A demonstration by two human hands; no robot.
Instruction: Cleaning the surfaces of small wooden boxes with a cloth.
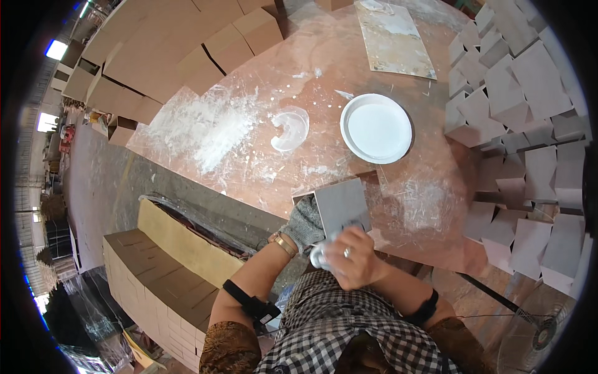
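A small box (344, 209) with a grey-coated face is propped at the near edge of the work table (249, 181). My left hand (304, 223), in a grey knit glove, reaches into the box's open side and holds it; the fingers inside are hidden. Over the box's near edge, my bare right hand (354, 258) is closed and blurred by motion. A whitish rounded thing (319, 256) shows at its left side, too smeared to name. Beyond the box stands a round white dish (377, 128) with white material inside.
White powder (212, 128) and a curved translucent plastic piece (291, 129) lie on the table. Brown boxes (230, 43) are stacked far left, grey-coated boxes (529, 87) at right. A stained board (395, 40) lies at the back. A fan (542, 330) stands lower right, more cartons (162, 280) lower left.
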